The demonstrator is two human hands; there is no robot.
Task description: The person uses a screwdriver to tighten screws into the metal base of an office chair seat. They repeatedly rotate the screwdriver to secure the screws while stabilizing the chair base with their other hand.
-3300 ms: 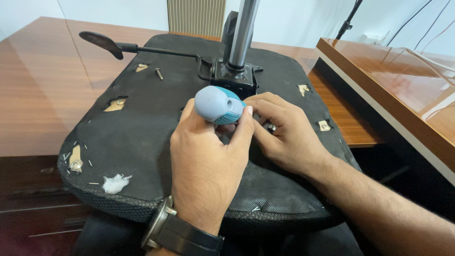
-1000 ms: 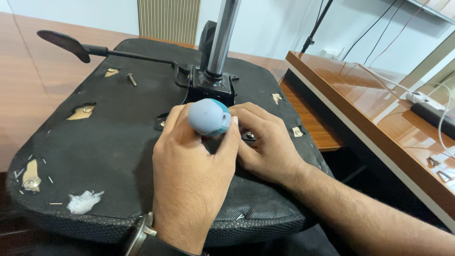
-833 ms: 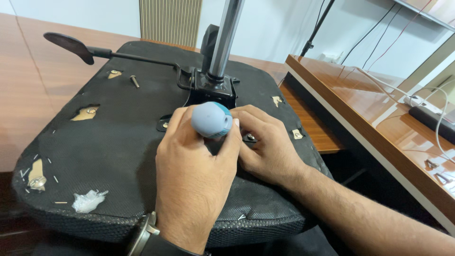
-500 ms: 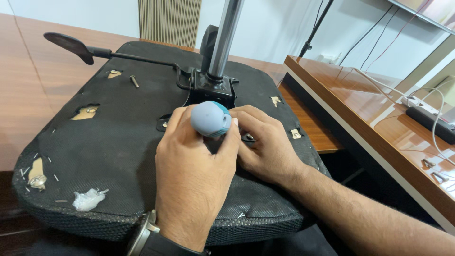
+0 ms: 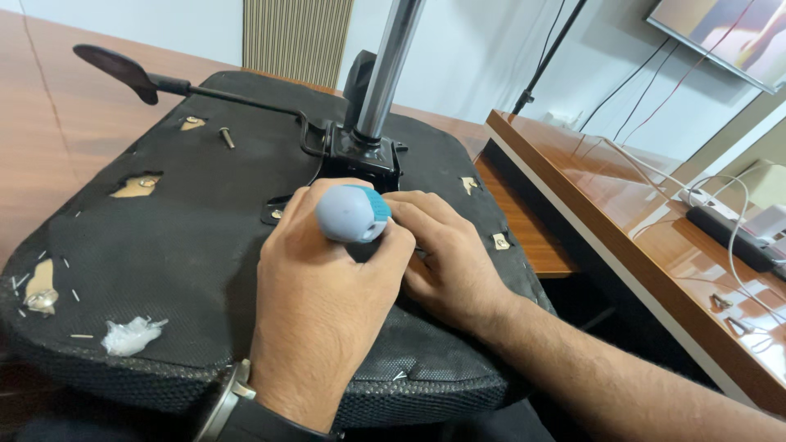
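While the black fabric underside of an upturned chair seat [image 5: 164,245] lies across the brown wooden surface [image 5: 49,123], the left hand [image 5: 319,311] is wrapped around the rounded pale-blue handle of a hand tool [image 5: 350,213], its grip closed tight on that handle; the handle stands just above the seat, near its middle and in front of the black metal bracket [image 5: 360,160] from which a shiny steel column [image 5: 391,65] rises. The right hand [image 5: 446,254] rests on the seat just beside the left, fingers curled down against the fabric at the tool's foot; whether its grip is pinched on anything I cannot tell, for the left hand hides the fingertips. A black lever with a flat paddle end [image 5: 123,72] runs out to the left from the bracket; a loose screw [image 5: 226,137] lies on the fabric near it; a scrap of white stuffing [image 5: 129,334] sits by the seat's near edge; a watch [image 5: 229,393] shows on the left wrist.
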